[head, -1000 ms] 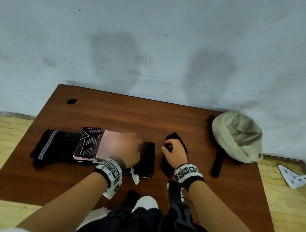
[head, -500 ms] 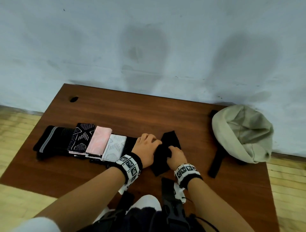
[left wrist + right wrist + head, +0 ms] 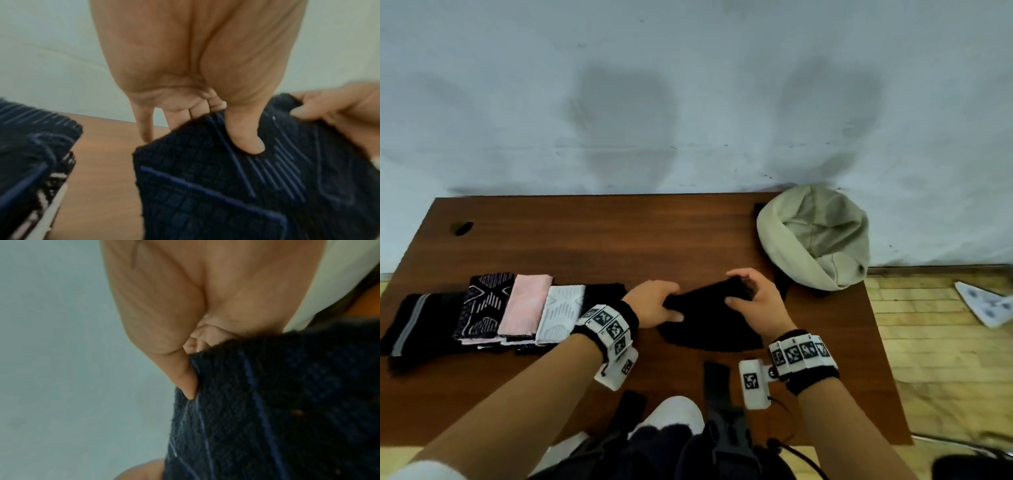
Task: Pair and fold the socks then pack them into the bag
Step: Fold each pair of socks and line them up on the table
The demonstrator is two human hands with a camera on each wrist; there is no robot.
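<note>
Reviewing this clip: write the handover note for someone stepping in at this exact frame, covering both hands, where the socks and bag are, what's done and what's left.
Left hand: pinching the left end of the dark navy patterned sock, thumb on top.
Right hand: pinching the same sock's right end, lifted slightly off the brown wooden table.
Done: a row of folded socks lies overlapping at the table's left.
Beige fabric bag sits open at the right rear corner; no socks visible inside.
Left: fold this sock, then pack everything into the bag.
</note>
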